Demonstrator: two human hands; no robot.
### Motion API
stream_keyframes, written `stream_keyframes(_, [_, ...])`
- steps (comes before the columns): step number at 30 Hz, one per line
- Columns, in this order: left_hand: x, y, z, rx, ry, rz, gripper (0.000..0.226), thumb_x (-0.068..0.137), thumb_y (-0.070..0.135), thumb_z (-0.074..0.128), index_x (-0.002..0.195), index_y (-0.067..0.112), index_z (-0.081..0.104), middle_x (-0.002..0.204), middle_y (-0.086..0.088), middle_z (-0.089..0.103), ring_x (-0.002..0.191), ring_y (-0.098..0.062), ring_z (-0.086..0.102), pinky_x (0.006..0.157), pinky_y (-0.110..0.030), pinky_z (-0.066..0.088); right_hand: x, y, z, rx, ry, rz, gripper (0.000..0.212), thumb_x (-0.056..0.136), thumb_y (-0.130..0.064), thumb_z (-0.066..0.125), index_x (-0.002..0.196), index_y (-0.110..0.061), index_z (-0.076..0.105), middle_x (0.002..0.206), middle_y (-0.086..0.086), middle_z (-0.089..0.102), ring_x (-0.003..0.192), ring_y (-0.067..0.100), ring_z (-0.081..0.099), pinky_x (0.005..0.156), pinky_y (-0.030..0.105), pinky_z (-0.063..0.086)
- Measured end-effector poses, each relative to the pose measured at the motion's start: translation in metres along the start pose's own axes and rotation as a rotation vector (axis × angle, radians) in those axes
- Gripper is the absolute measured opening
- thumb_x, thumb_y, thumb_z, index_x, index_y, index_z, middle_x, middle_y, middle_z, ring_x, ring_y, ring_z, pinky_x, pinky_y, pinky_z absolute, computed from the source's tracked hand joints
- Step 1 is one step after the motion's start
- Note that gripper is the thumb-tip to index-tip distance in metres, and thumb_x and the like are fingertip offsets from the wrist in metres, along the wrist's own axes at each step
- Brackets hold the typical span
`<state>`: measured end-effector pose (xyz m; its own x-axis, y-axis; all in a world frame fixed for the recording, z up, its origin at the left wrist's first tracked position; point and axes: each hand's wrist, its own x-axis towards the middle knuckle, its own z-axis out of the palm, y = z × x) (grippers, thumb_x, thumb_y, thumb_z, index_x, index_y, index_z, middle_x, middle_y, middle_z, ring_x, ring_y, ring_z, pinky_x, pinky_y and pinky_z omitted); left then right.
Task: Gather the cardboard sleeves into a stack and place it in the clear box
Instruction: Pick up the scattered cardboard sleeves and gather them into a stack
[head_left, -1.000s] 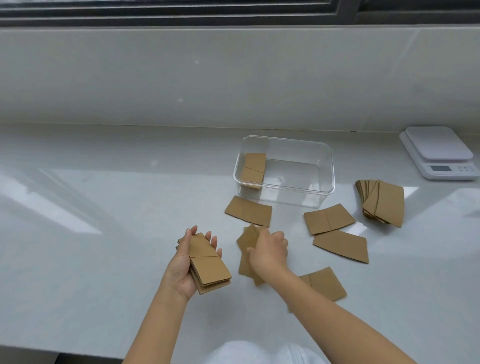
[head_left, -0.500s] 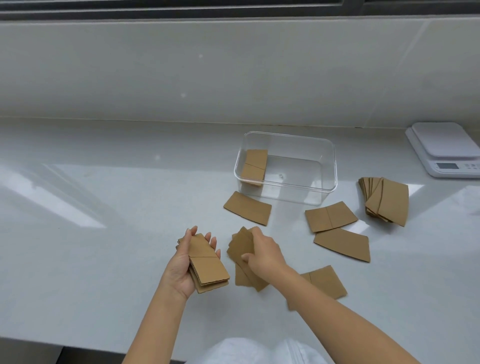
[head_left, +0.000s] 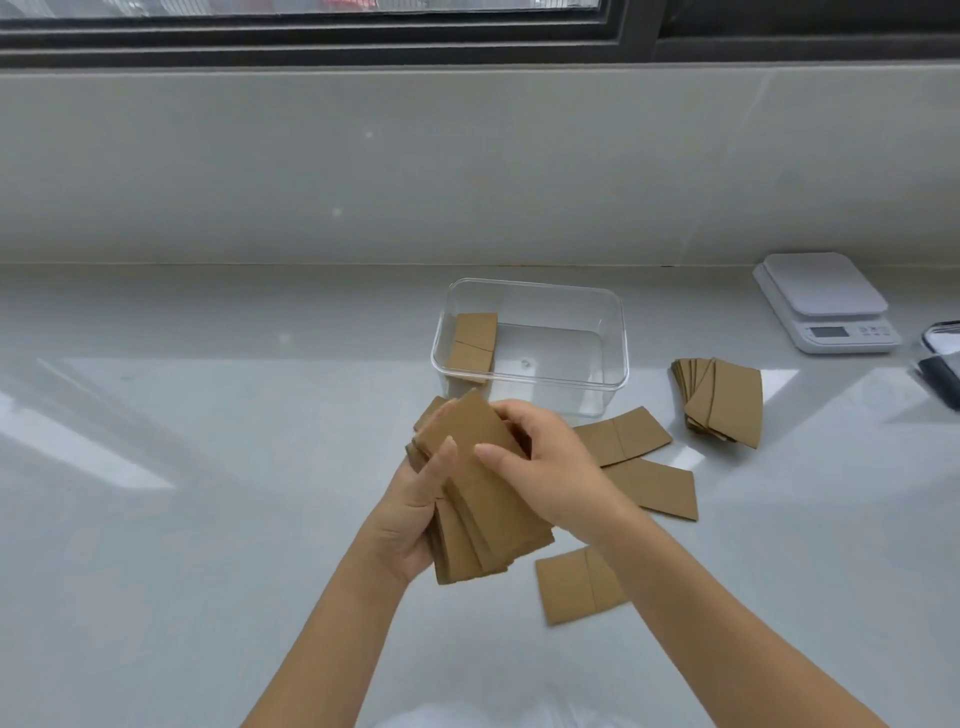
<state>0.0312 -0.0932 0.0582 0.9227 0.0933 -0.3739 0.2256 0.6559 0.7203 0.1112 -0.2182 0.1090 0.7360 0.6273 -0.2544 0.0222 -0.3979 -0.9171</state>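
Both hands hold one fanned stack of brown cardboard sleeves (head_left: 483, 499) in front of me. My left hand (head_left: 415, 509) cups it from below and the left, thumb across the top. My right hand (head_left: 545, 462) grips its right edge. The clear box (head_left: 615, 358) stands just beyond, with one sleeve (head_left: 472, 345) leaning against its left wall. Three loose sleeves lie flat on the counter: one (head_left: 623, 434) below the box, one (head_left: 657, 488) to its right and one (head_left: 576, 584) nearest me. Another sleeve is partly hidden behind the held stack.
A separate pile of sleeves (head_left: 719, 400) lies right of the box. A white kitchen scale (head_left: 826, 301) sits at the back right, and a dark-rimmed container (head_left: 943, 364) shows at the right edge. The white counter (head_left: 208, 467) ends at a tiled wall under a window.
My right hand lifted the sleeves it picked up and brought them onto the stack in my left hand. Both hands rose toward the box and now hold the stack together.
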Motion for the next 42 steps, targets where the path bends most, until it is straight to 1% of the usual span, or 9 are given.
stream_keyframes(5, [-0.006, -0.005, 0.009, 0.038, 0.023, 0.028, 0.048, 0.070, 0.020, 0.075, 0.117, 0.020, 0.064, 0.113, -0.018, 0.068, 0.102, -0.033, 0.066, 0.086, -0.052, 0.053, -0.006, 0.018, 0.010, -0.054, 0.177, -0.001, 0.011, 0.080, -0.026, 0.071, 0.083, -0.036, 0.067, 0.079, -0.013, 0.049, 0.066, 0.003, 0.046, 0.062, 0.013, 0.038])
stream_keyframes(9, [-0.008, -0.007, 0.001, -0.016, 0.018, 0.015, 0.057, 0.077, 0.009, 0.059, 0.128, 0.034, 0.053, 0.121, -0.017, 0.065, 0.111, -0.036, 0.062, 0.088, -0.060, 0.049, -0.006, 0.033, 0.010, -0.024, 0.111, -0.016, 0.022, 0.095, -0.028, 0.053, 0.110, -0.028, 0.069, 0.096, -0.010, 0.060, 0.088, 0.008, 0.056, 0.074, 0.017, 0.042])
stream_keyframes(12, [-0.009, -0.004, -0.011, -0.188, 0.035, 0.073, 0.064, 0.077, -0.005, 0.056, 0.128, 0.033, 0.053, 0.110, -0.016, 0.068, 0.100, -0.029, 0.067, 0.086, -0.051, 0.053, -0.006, 0.057, -0.010, -0.218, 0.185, 0.106, 0.034, 0.095, -0.033, 0.052, 0.126, -0.022, 0.053, 0.118, 0.000, 0.055, 0.093, 0.009, 0.055, 0.083, 0.024, 0.044])
stream_keyframes(17, [-0.012, 0.005, -0.048, -0.394, 0.129, 0.111, 0.090, 0.048, 0.009, 0.082, 0.129, 0.037, 0.055, 0.095, -0.009, 0.069, 0.079, -0.023, 0.067, 0.073, -0.039, 0.056, -0.016, 0.108, -0.035, -0.692, 0.024, 0.476, 0.065, 0.080, -0.046, 0.069, 0.128, -0.013, 0.039, 0.128, 0.009, 0.038, 0.118, 0.027, 0.041, 0.094, 0.036, 0.047])
stream_keyframes(22, [-0.013, 0.002, -0.055, -0.425, 0.161, 0.096, 0.064, 0.055, 0.024, 0.083, 0.115, 0.036, 0.063, 0.096, -0.007, 0.066, 0.075, -0.020, 0.066, 0.068, -0.035, 0.055, -0.012, 0.129, -0.025, -0.895, -0.159, 0.374, 0.069, 0.057, -0.044, 0.085, 0.109, -0.025, 0.042, 0.119, 0.002, 0.032, 0.109, 0.023, 0.033, 0.092, 0.032, 0.036])
stream_keyframes(28, [-0.015, -0.006, -0.060, -0.443, 0.190, 0.091, 0.063, 0.050, 0.025, 0.088, 0.107, 0.034, 0.064, 0.096, -0.006, 0.067, 0.077, -0.020, 0.067, 0.070, -0.035, 0.055, 0.002, 0.133, -0.015, -0.940, -0.005, 0.293, 0.044, 0.072, -0.049, 0.073, 0.086, -0.022, 0.042, 0.110, 0.001, 0.048, 0.102, 0.022, 0.040, 0.088, 0.032, 0.037])
stream_keyframes(31, [-0.017, -0.006, -0.065, -0.452, 0.221, 0.105, 0.062, 0.050, 0.025, 0.087, 0.107, 0.034, 0.065, 0.097, -0.006, 0.068, 0.077, -0.020, 0.067, 0.070, -0.035, 0.055, 0.003, 0.134, -0.007, -0.966, 0.062, 0.243, 0.044, 0.076, -0.055, 0.067, 0.094, -0.022, 0.044, 0.108, 0.000, 0.054, 0.094, 0.020, 0.043, 0.085, 0.031, 0.038])
stream_keyframes(37, [-0.020, -0.007, -0.069, -0.457, 0.271, 0.088, 0.028, 0.081, 0.027, 0.060, 0.108, 0.034, 0.063, 0.091, -0.007, 0.069, 0.073, -0.020, 0.067, 0.067, -0.034, 0.056, 0.011, 0.136, 0.001, -0.831, -0.068, 0.224, 0.079, 0.065, -0.052, 0.078, 0.128, -0.022, 0.041, 0.124, -0.001, 0.049, 0.116, 0.021, 0.042, 0.100, 0.032, 0.034])
stream_keyframes(42, [-0.015, -0.013, -0.077, -0.436, 0.301, 0.073, 0.065, 0.047, 0.024, 0.089, 0.107, 0.033, 0.067, 0.094, -0.009, 0.069, 0.078, -0.023, 0.068, 0.073, -0.036, 0.056, 0.021, 0.128, 0.002, -0.803, -0.140, 0.251, 0.061, 0.066, -0.043, 0.081, 0.115, -0.021, 0.054, 0.111, -0.001, 0.056, 0.112, 0.020, 0.046, 0.095, 0.029, 0.040])
